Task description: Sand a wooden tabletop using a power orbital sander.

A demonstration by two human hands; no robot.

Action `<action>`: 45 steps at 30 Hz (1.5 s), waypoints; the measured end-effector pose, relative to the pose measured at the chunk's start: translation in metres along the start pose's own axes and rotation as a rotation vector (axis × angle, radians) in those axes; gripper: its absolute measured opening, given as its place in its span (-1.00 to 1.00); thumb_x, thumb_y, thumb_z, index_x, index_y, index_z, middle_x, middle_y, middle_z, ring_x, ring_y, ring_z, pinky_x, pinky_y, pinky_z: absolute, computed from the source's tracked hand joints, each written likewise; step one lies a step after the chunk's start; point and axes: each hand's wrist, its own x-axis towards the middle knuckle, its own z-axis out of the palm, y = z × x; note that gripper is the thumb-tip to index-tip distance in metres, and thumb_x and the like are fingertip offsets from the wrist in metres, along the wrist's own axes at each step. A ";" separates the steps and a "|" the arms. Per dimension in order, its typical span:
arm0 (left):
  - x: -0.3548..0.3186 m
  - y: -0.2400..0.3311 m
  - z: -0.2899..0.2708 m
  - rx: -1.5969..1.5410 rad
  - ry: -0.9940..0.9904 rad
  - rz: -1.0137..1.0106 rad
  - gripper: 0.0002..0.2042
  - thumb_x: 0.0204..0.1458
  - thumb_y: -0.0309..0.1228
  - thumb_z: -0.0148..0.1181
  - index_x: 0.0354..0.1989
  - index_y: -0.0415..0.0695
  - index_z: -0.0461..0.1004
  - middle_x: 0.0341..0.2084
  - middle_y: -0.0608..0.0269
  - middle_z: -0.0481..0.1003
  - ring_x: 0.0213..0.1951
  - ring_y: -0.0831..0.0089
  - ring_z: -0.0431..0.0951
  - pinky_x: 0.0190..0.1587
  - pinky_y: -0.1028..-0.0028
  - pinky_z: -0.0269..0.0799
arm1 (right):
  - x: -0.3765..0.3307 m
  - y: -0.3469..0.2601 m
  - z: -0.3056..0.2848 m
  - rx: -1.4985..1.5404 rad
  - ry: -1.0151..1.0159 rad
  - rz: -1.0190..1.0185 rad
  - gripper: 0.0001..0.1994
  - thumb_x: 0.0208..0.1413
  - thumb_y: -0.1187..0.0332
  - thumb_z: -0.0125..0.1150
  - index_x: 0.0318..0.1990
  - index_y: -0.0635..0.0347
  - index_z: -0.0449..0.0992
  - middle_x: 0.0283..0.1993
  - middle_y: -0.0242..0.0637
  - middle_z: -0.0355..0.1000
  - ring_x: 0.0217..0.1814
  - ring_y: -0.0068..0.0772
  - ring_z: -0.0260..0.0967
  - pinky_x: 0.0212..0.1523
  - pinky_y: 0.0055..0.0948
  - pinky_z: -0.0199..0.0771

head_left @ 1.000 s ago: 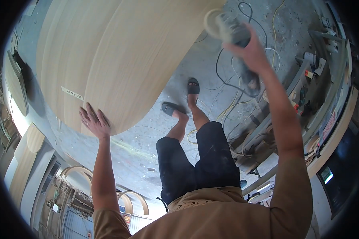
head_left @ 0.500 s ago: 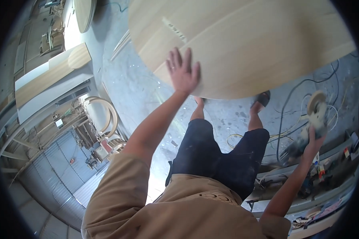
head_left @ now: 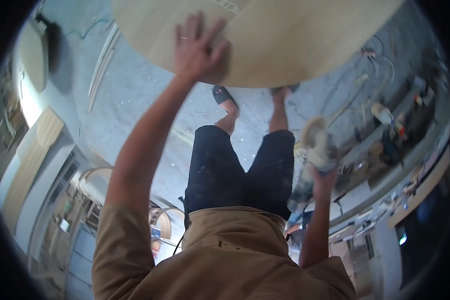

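A large round wooden tabletop (head_left: 290, 42) with pale grain fills the upper middle, its near curved edge above my feet. My left hand (head_left: 197, 52) lies over its near left part, palm down and fingers spread, a ring on one finger. At the far edge of the picture a small pale strip (head_left: 226, 5) sits on the wood. Off to the right, apart from the tabletop, my right hand (head_left: 325, 181) is wrapped round a power sander (head_left: 319, 149). The sander's round, tan pad points upward and away from me; motion blurs its body.
Cables (head_left: 377, 57) trail over the concrete floor (head_left: 170, 117) at the right, near a cluttered shelf (head_left: 380, 145) of tools. Pale strips (head_left: 104, 65) lie on the floor at left. Beyond them are long wooden boards (head_left: 32, 155) and another rounded panel (head_left: 33, 55).
My view has turned, and the tabletop now sits higher in the picture. My right hand has brought the sander closer to my right leg. My left hand remains at the tabletop's near left part.
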 end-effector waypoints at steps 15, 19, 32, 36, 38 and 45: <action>0.012 -0.022 0.000 0.088 0.097 0.055 -0.38 0.32 0.22 -0.03 0.53 0.41 0.25 0.55 -0.03 0.12 0.58 -0.01 0.01 0.56 -0.12 -0.24 | 0.016 -0.053 0.159 -0.211 -0.081 -0.409 -0.05 -0.08 0.14 0.64 0.44 0.02 0.17 0.28 0.01 0.47 0.17 0.18 0.55 0.11 0.01 0.61; 0.012 -0.023 0.004 0.073 0.108 0.076 -0.38 0.32 0.22 -0.03 0.53 0.40 0.26 0.54 -0.03 0.14 0.57 0.00 0.03 0.55 -0.12 -0.21 | 0.025 -0.050 0.166 -0.261 -0.115 -0.400 -0.05 -0.08 0.11 0.63 0.45 -0.01 0.17 0.28 0.03 0.47 0.19 0.19 0.54 0.10 0.03 0.61; 0.014 -0.028 0.006 0.088 0.119 0.051 -0.39 0.29 0.26 -0.03 0.50 0.45 0.29 0.54 -0.03 0.15 0.56 -0.05 0.05 0.55 -0.13 -0.19 | 0.069 -0.055 0.090 -0.081 0.044 -0.359 -0.11 -0.07 0.13 0.64 0.41 0.03 0.24 0.17 -0.01 0.57 0.21 0.03 0.59 0.18 -0.15 0.58; 0.012 -0.027 0.007 0.090 0.132 0.063 -0.41 0.33 0.22 -0.04 0.51 0.43 0.27 0.53 -0.03 0.16 0.56 -0.04 0.06 0.53 -0.16 -0.16 | 0.092 -0.060 0.063 -0.083 0.099 -0.275 -0.08 -0.02 0.31 0.64 0.46 0.20 0.18 0.18 -0.17 0.50 0.15 -0.34 0.50 0.21 -0.30 0.52; 0.013 -0.026 0.006 0.086 0.121 0.056 -0.40 0.32 0.23 -0.03 0.51 0.43 0.28 0.53 -0.03 0.16 0.56 -0.05 0.05 0.54 -0.14 -0.17 | 0.100 -0.062 0.056 -0.023 0.113 -0.252 -0.08 -0.02 0.31 0.64 0.46 0.23 0.17 0.19 -0.16 0.48 0.17 -0.35 0.49 0.22 -0.31 0.51; 0.013 -0.028 0.001 0.095 0.091 0.052 -0.39 0.30 0.22 0.00 0.51 0.40 0.28 0.52 -0.08 0.17 0.56 -0.09 0.05 0.54 -0.14 -0.17 | 0.080 -0.049 0.086 -0.127 -0.029 -0.370 -0.02 -0.09 0.08 0.65 0.46 0.05 0.18 0.22 0.00 0.54 0.22 0.10 0.57 0.20 -0.09 0.57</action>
